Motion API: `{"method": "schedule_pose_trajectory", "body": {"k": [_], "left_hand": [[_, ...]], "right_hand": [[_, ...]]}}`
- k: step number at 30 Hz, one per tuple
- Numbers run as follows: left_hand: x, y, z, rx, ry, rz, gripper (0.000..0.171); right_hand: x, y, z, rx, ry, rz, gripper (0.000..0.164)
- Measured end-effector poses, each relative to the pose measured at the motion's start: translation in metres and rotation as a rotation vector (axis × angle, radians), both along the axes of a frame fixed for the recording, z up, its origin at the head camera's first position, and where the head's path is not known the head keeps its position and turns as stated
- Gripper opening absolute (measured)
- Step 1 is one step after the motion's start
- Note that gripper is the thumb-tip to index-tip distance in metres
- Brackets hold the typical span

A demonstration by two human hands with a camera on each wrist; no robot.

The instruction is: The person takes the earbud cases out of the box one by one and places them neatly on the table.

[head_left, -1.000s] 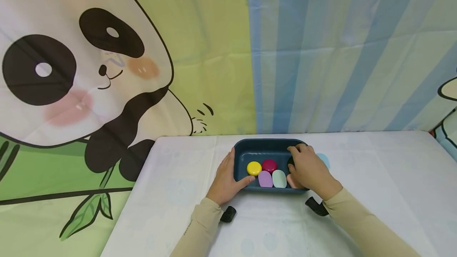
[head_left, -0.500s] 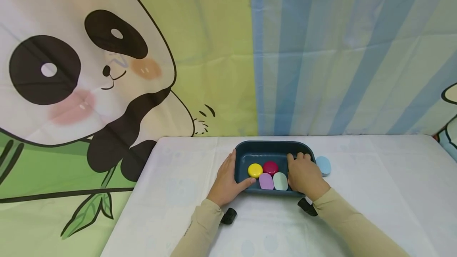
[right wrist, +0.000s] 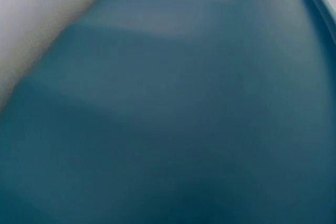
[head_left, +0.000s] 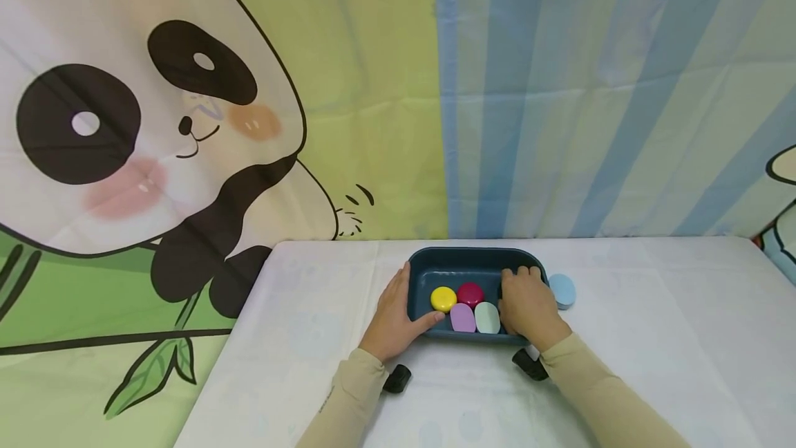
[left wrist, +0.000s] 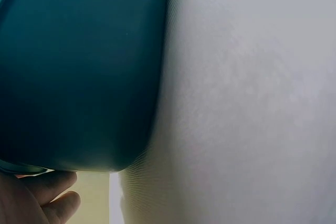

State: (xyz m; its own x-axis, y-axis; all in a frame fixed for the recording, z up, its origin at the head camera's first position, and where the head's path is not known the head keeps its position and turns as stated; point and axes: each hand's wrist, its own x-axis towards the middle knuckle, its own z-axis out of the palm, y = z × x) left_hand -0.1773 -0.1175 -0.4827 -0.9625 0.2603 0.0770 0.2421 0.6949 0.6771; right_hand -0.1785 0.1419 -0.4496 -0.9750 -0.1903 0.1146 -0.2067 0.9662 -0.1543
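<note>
In the head view, a dark blue tray stands on the table. My left hand rests against its left end, fingers straight along the outer wall and thumb over the front edge. The left wrist view shows fingers beside the tray wall. Inside lie a glossy yellow round piece, a crimson round piece, a lilac rounded piece and a mint-green one. My right hand reaches into the right end, fingers bent down; its fingertips and whatever lies under them are hidden.
A light blue oval piece lies just right of the tray on the white tablecloth. Behind the table hangs a printed cloth with a panda and stripes. Black wrist devices sit under both wrists.
My right hand has moved a little left and lower into the tray, covering a black and a salmon piece seen earlier. The light blue piece is now uncovered. My left hand stays put.
</note>
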Motion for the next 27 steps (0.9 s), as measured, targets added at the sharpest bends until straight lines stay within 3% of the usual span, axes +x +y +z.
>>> {"method": "schedule_pose_trajectory", "body": {"k": [6,13,20,27], "left_hand": [[0.002,0.001,-0.001,0.008,-0.010,0.001,0.110],[0.007,-0.002,-0.006,0.010,-0.012,0.001,0.110],[0.008,-0.004,-0.010,0.009,-0.007,0.000,0.110],[0.000,-0.002,-0.006,0.035,0.027,-0.011,0.109]], "right_hand": [[0.002,0.002,-0.007,-0.111,0.015,0.002,0.053],[0.013,0.007,-0.009,-0.291,0.104,0.005,0.059],[0.031,0.013,0.005,-0.413,0.123,-0.013,0.059],[0.032,0.027,0.026,-0.428,0.155,-0.009,0.059]]}}
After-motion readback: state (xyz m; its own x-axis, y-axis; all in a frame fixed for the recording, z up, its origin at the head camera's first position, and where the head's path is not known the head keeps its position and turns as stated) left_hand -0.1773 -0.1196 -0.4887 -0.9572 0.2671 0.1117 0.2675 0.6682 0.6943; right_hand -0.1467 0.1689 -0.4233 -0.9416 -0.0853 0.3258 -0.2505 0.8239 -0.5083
